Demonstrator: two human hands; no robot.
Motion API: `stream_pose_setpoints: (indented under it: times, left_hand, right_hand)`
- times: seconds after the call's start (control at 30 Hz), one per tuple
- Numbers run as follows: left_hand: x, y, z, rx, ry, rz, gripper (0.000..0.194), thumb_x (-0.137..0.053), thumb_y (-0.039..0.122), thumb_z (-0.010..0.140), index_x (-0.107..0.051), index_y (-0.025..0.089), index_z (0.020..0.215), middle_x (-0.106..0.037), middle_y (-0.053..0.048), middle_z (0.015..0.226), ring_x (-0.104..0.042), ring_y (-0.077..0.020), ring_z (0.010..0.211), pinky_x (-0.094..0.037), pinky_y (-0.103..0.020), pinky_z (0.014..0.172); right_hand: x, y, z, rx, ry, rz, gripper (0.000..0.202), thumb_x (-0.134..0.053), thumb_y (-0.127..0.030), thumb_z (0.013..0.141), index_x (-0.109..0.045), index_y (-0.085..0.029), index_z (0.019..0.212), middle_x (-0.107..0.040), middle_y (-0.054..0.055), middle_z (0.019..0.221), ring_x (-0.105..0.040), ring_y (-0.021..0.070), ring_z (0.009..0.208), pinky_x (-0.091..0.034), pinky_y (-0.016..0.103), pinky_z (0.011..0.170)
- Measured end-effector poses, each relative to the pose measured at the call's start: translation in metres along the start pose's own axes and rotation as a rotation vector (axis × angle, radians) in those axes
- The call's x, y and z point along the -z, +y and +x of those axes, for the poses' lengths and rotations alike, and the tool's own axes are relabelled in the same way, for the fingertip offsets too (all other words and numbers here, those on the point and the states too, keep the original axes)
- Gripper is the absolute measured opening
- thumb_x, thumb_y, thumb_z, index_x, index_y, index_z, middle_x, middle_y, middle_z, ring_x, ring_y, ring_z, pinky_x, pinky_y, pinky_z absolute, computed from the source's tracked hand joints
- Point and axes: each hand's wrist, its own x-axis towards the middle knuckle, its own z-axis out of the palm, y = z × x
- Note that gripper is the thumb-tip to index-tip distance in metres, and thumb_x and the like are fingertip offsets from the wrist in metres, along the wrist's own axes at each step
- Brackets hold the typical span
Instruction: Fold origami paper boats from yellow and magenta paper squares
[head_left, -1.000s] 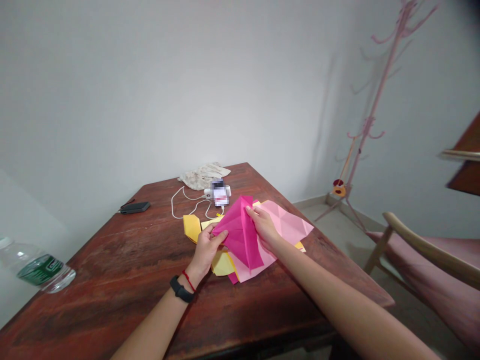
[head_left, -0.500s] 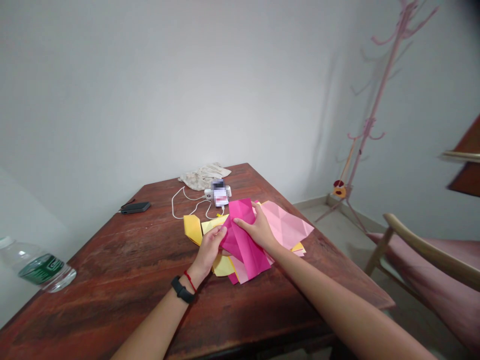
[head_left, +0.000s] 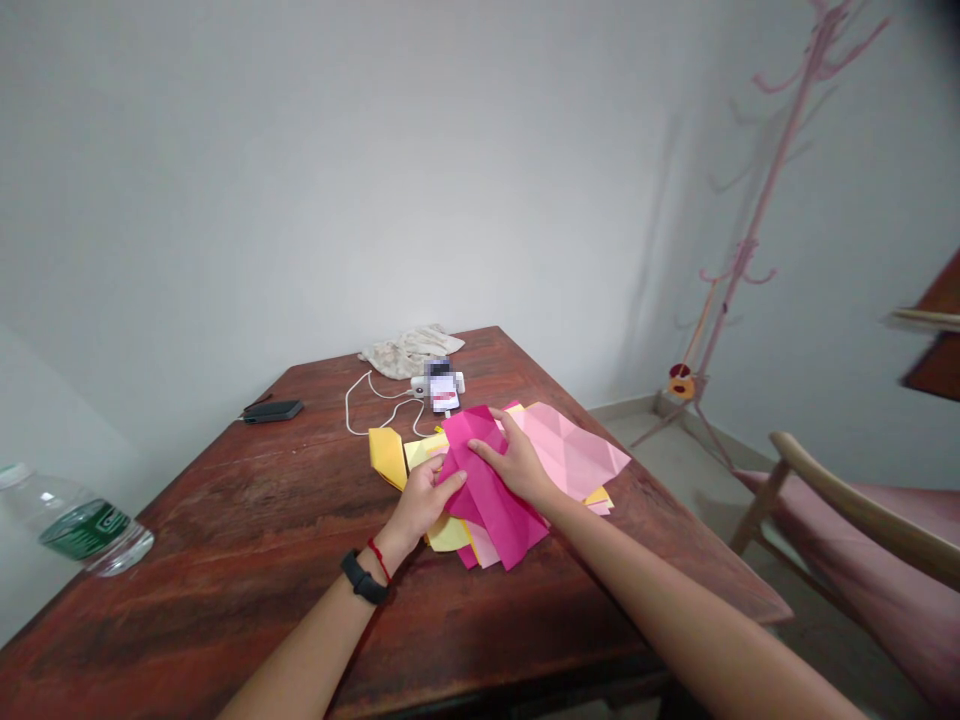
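Note:
A creased sheet of magenta paper [head_left: 499,515] is held up between both my hands, over a loose pile of coloured paper. My left hand [head_left: 426,495] pinches its left edge, thumb on top and fingers partly hidden underneath. On the upper right part, my right hand [head_left: 517,462] grips the sheet with its thumb on the front and fingers behind. Below and to the right spreads a creased light pink sheet [head_left: 574,450]. Pale yellow paper [head_left: 448,535] shows under the magenta sheet, and a folded yellow piece [head_left: 386,455] lies left of the pile.
The papers lie on a dark reddish wooden table [head_left: 247,540]. Behind them are a phone [head_left: 443,392] with a white cable, a crumpled cloth [head_left: 412,352] and a black power bank [head_left: 273,411]. A water bottle [head_left: 82,530] stands left; a wooden chair [head_left: 847,500] is right.
The magenta sheet's top edge has tilted left and its raised fold lies differently. My left thumb has moved further onto the paper. My right hand still holds the upper part.

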Motion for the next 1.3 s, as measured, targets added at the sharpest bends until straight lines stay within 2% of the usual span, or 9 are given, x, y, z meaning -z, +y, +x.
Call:
stream_pose_setpoints:
  times: [0.13,0.33,0.5,0.63,0.8,0.87,1.03,1.17,1.3]
  left_hand:
    - [-0.003,0.002,-0.003,-0.022,0.005,0.076,0.036,-0.082,0.039,0.073,-0.072,0.015,0.098,-0.076,-0.008,0.098,-0.071,-0.0203,0.082,-0.056,-0.029,0.075]
    - [-0.004,-0.001,-0.004,-0.029,0.003,0.133,0.036,-0.085,0.041,0.069,-0.073,0.015,0.09,-0.075,-0.007,0.089,-0.068,-0.0201,0.077,-0.054,-0.028,0.068]
    - [-0.003,-0.006,-0.002,-0.024,0.003,0.14,0.035,-0.078,0.048,0.074,-0.07,0.015,0.078,-0.069,-0.004,0.075,-0.058,-0.014,0.062,-0.046,-0.022,0.054]
    - [-0.003,-0.008,-0.003,0.008,-0.049,0.131,0.038,-0.076,0.051,0.076,-0.069,0.013,0.076,-0.067,-0.003,0.072,-0.054,-0.0122,0.059,-0.041,-0.021,0.052]
    - [-0.006,-0.006,-0.008,0.055,-0.105,0.084,0.04,-0.077,0.05,0.075,-0.072,0.011,0.085,-0.071,-0.006,0.079,-0.058,-0.0133,0.062,-0.043,-0.023,0.055]
    - [-0.007,-0.005,-0.008,0.066,-0.102,0.058,0.042,-0.078,0.05,0.074,-0.073,0.011,0.09,-0.072,-0.007,0.083,-0.06,-0.0145,0.065,-0.045,-0.024,0.058]
    - [-0.01,-0.007,-0.005,0.021,0.024,-0.06,0.043,-0.08,0.048,0.071,-0.073,0.011,0.092,-0.075,-0.01,0.091,-0.066,-0.0197,0.077,-0.052,-0.029,0.069]
    - [-0.008,-0.008,0.0,-0.045,0.166,-0.159,0.04,-0.08,0.047,0.072,-0.071,0.013,0.091,-0.074,-0.008,0.085,-0.068,-0.0213,0.078,-0.053,-0.031,0.071]
    - [-0.004,-0.01,0.004,-0.097,0.273,-0.162,0.042,-0.079,0.05,0.071,-0.068,0.013,0.085,-0.073,-0.006,0.08,-0.067,-0.021,0.074,-0.053,-0.03,0.067]
  right_hand:
    - [-0.001,-0.004,-0.002,0.011,-0.015,0.012,0.044,-0.067,-0.043,0.086,-0.057,-0.025,0.125,-0.069,0.009,0.118,-0.066,0.0263,0.109,-0.05,0.041,0.095]
    - [-0.002,-0.006,-0.002,-0.101,-0.037,0.112,0.036,-0.054,-0.052,0.093,-0.061,-0.024,0.113,-0.066,-0.001,0.073,-0.061,0.0183,0.062,-0.047,0.029,0.057]
    - [0.003,-0.007,0.004,-0.072,-0.01,0.064,0.038,-0.057,-0.056,0.09,-0.064,-0.02,0.078,-0.062,0.001,0.072,-0.056,0.0181,0.069,-0.044,0.029,0.064]
    - [0.006,-0.011,0.007,-0.169,0.004,0.155,0.042,-0.063,-0.06,0.084,-0.062,-0.02,0.071,-0.061,0.0,0.07,-0.054,0.0172,0.067,-0.044,0.028,0.063]
    - [0.006,-0.015,0.002,-0.496,-0.178,0.433,0.041,-0.068,-0.06,0.079,-0.066,-0.02,0.081,-0.067,0.002,0.072,-0.06,0.0198,0.067,-0.048,0.031,0.064]
    - [0.006,-0.013,0.001,-0.535,-0.199,0.439,0.039,-0.067,-0.059,0.08,-0.067,-0.02,0.085,-0.07,0.003,0.076,-0.063,0.0214,0.072,-0.05,0.033,0.068]
    - [0.001,-0.001,0.001,-0.3,-0.109,0.215,0.032,-0.077,-0.04,0.074,-0.062,-0.022,0.097,-0.066,-0.001,0.076,-0.061,0.0169,0.071,-0.049,0.029,0.068]
    - [0.0,0.0,-0.001,-0.158,-0.134,0.049,0.022,-0.07,-0.04,0.08,-0.065,-0.02,0.086,-0.068,0.003,0.085,-0.061,0.0181,0.077,-0.048,0.03,0.07]
    - [0.002,-0.008,-0.003,-0.099,-0.201,-0.016,0.031,-0.06,-0.045,0.089,-0.067,-0.019,0.074,-0.067,0.004,0.078,-0.061,0.0188,0.076,-0.048,0.03,0.07]
